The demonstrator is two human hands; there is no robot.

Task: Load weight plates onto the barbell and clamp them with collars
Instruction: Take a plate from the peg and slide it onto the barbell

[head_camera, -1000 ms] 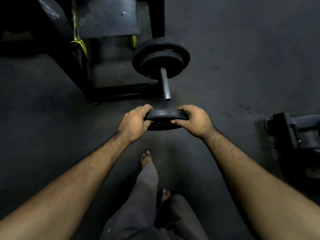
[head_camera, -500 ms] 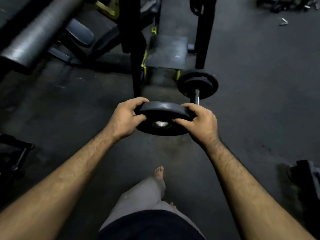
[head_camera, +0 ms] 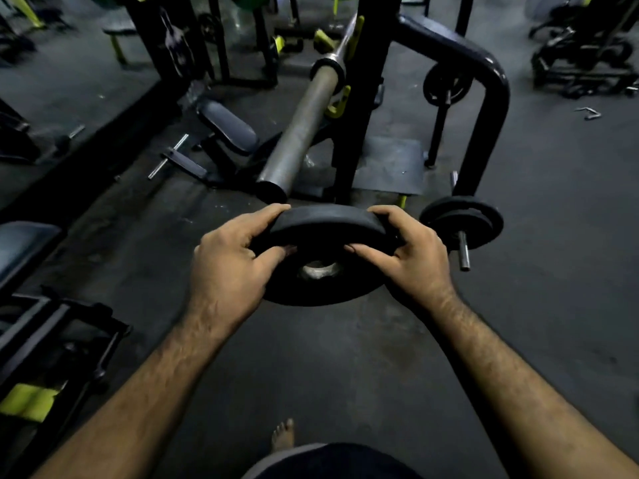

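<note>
Your left hand and right hand both grip the plate, fingers curled over its far rim, thumbs on the near face (its steel-lined hole faces you). It hangs in the air just below the bar sleeve's bare end, not touching

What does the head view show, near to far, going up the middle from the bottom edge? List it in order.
Bare foot → weight plate gripped by the left hand and right hand → barbell sleeve end → barbell collar → yellow rack hook
</note>
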